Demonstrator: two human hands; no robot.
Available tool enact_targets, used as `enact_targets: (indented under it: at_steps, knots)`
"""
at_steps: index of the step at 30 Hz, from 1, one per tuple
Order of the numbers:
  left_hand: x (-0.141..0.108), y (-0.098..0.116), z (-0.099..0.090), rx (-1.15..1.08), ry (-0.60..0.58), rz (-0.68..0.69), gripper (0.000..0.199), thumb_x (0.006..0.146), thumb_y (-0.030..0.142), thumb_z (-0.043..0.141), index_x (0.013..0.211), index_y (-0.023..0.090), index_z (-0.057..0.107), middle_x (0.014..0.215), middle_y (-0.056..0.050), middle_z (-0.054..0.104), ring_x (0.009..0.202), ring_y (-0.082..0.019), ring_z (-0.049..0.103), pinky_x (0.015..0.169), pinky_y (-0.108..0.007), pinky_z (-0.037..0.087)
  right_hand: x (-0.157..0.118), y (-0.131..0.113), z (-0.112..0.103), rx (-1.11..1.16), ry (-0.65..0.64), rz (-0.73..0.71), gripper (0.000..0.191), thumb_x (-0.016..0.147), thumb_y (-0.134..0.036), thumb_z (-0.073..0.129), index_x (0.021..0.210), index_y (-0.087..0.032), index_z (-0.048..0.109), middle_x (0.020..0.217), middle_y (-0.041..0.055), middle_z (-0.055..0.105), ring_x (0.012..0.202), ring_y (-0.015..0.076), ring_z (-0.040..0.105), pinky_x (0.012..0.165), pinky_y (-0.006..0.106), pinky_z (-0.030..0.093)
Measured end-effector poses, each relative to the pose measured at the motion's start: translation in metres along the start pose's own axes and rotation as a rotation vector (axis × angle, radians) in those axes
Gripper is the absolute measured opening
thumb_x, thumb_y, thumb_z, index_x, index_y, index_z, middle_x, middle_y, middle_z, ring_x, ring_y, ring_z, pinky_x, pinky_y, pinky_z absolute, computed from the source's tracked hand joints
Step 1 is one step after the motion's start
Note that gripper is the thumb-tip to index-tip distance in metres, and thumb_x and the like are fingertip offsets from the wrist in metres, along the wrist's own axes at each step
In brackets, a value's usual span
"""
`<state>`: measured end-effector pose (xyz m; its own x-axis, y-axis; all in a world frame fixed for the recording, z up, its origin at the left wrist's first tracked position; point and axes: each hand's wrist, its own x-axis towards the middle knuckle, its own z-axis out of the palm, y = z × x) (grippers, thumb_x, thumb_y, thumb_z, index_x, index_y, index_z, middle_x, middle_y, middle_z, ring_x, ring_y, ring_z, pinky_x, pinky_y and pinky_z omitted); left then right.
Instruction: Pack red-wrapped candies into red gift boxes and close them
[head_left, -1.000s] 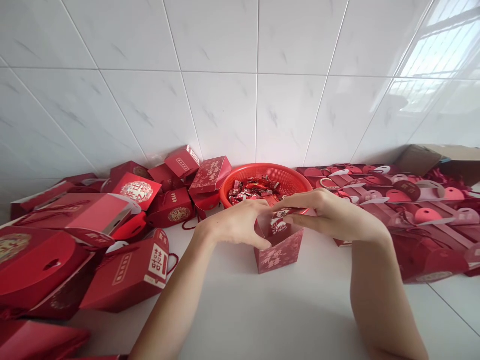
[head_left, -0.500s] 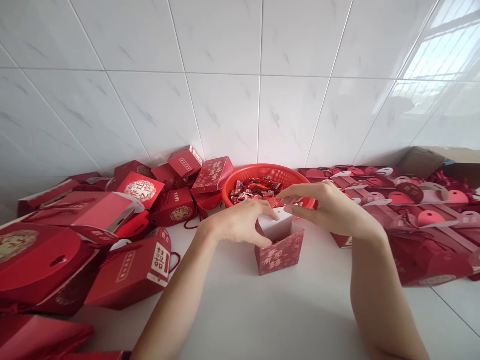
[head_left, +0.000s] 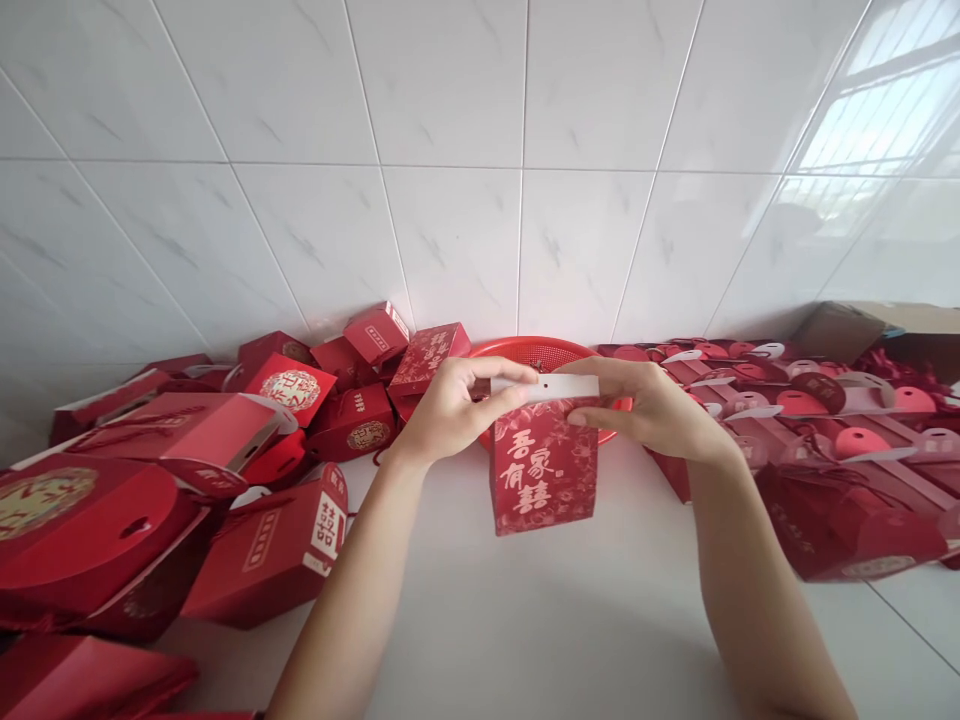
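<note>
Between my hands is a red paper gift box [head_left: 545,470] with pale Chinese characters and a floral print on its near face. Its white top flap [head_left: 566,386] has a small dark hole and lies folded toward me. My left hand [head_left: 472,405] pinches the upper left corner, thumb on the flap. On the upper right, my right hand [head_left: 637,400] grips the box with the thumb on the printed face and the fingers behind. The inside of the box is hidden. Just behind stands a red plastic basket [head_left: 536,347], mostly covered by the box and hands.
Red gift boxes [head_left: 262,550] lie piled along the left side. Rows of red boxes with handle tabs [head_left: 825,440] fill the right. At the far right stands a brown cardboard box [head_left: 847,330]. A white tiled wall [head_left: 450,120] rises behind the white tabletop [head_left: 525,620].
The box, open at the top before, now has its printed side pulled up with the white flap folded over. Both hands have closed on its top corners. The candies in the basket are now hidden.
</note>
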<state>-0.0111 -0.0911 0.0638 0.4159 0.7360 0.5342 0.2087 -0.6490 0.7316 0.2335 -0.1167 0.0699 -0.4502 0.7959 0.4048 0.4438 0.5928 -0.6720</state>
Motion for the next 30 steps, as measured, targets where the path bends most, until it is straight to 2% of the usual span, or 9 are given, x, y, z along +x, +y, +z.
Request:
enact_targets:
  at_steps: [2, 4, 7, 11, 14, 18, 22, 27, 30]
  knots:
    - [-0.001, -0.001, -0.001, -0.061, -0.050, -0.010, 0.044, 0.082, 0.034, 0.073, 0.123, 0.019, 0.070, 0.106, -0.007, 0.076, 0.079, -0.018, 0.071, 0.069, -0.029, 0.058, 0.000, 0.002, -0.001, 0.088, 0.065, -0.035, 0.033, 0.085, -0.037, 0.074, 0.113, -0.020, 0.072, 0.092, 0.0049, 0.075, 0.070, 0.0169, 0.068, 0.063, 0.029, 0.055]
    - [-0.002, -0.001, -0.002, -0.068, -0.106, -0.005, 0.058, 0.080, 0.033, 0.077, 0.135, 0.021, 0.061, 0.116, -0.008, 0.074, 0.081, -0.018, 0.071, 0.070, -0.029, 0.060, -0.001, 0.004, -0.001, 0.129, 0.125, -0.071, 0.026, 0.085, -0.035, 0.074, 0.106, -0.019, 0.074, 0.092, 0.0051, 0.075, 0.070, 0.0158, 0.066, 0.061, 0.028, 0.053]
    - [-0.002, -0.001, -0.001, -0.052, -0.118, 0.038, 0.038, 0.084, 0.026, 0.072, 0.122, 0.021, 0.069, 0.113, -0.007, 0.074, 0.084, -0.018, 0.072, 0.070, -0.028, 0.061, -0.003, 0.005, -0.002, 0.127, 0.199, -0.122, 0.019, 0.086, -0.034, 0.074, 0.098, -0.020, 0.077, 0.093, 0.0051, 0.076, 0.074, 0.0161, 0.067, 0.063, 0.028, 0.053]
    - [-0.001, -0.001, 0.001, -0.025, -0.050, 0.186, 0.014, 0.086, 0.018, 0.069, 0.097, 0.020, 0.077, 0.097, -0.005, 0.076, 0.087, -0.017, 0.071, 0.073, -0.026, 0.059, -0.006, 0.000, -0.002, 0.137, 0.220, -0.145, 0.019, 0.085, -0.038, 0.076, 0.094, -0.022, 0.079, 0.090, 0.0046, 0.077, 0.078, 0.0179, 0.069, 0.066, 0.029, 0.055]
    - [-0.001, -0.001, 0.002, 0.009, -0.013, 0.261, 0.013, 0.085, 0.014, 0.070, 0.092, 0.021, 0.079, 0.093, -0.004, 0.076, 0.086, -0.016, 0.071, 0.074, -0.027, 0.059, -0.009, -0.007, -0.002, 0.079, 0.236, -0.139, 0.025, 0.091, -0.042, 0.066, 0.093, -0.021, 0.079, 0.089, 0.0047, 0.077, 0.077, 0.0177, 0.069, 0.067, 0.028, 0.055]
    - [-0.003, 0.000, 0.003, 0.042, 0.065, 0.320, 0.016, 0.084, 0.011, 0.070, 0.090, 0.022, 0.080, 0.094, -0.004, 0.076, 0.084, -0.016, 0.071, 0.070, -0.026, 0.059, -0.011, -0.011, -0.002, 0.010, 0.250, -0.059, 0.030, 0.091, -0.045, 0.066, 0.105, -0.021, 0.077, 0.098, 0.0065, 0.077, 0.083, 0.0194, 0.069, 0.071, 0.030, 0.056]
    - [-0.004, 0.005, 0.004, 0.074, 0.114, 0.389, 0.017, 0.085, 0.011, 0.068, 0.087, 0.022, 0.080, 0.096, -0.004, 0.076, 0.085, -0.015, 0.071, 0.071, -0.025, 0.060, -0.009, -0.014, 0.000, -0.056, 0.250, -0.070, 0.030, 0.091, -0.045, 0.065, 0.089, -0.017, 0.077, 0.080, 0.0049, 0.074, 0.070, 0.0170, 0.066, 0.064, 0.028, 0.053]
    - [-0.011, 0.018, -0.002, 0.117, -0.006, 0.412, 0.020, 0.087, 0.011, 0.065, 0.093, 0.023, 0.079, 0.117, -0.005, 0.073, 0.109, -0.021, 0.069, 0.089, -0.029, 0.060, -0.033, -0.021, -0.012, -0.215, 0.498, -0.126, 0.023, 0.091, -0.040, 0.066, 0.084, -0.020, 0.076, 0.077, 0.0026, 0.073, 0.068, 0.0166, 0.065, 0.062, 0.028, 0.052]
    - [-0.013, 0.022, -0.007, 0.095, -0.022, 0.398, 0.018, 0.087, 0.014, 0.066, 0.095, 0.024, 0.078, 0.124, -0.004, 0.070, 0.110, -0.022, 0.069, 0.097, -0.035, 0.058, -0.077, -0.025, -0.036, -0.403, 0.809, -0.120, 0.011, 0.087, -0.034, 0.072, 0.086, -0.024, 0.077, 0.076, 0.0020, 0.072, 0.068, 0.0176, 0.064, 0.062, 0.031, 0.051]
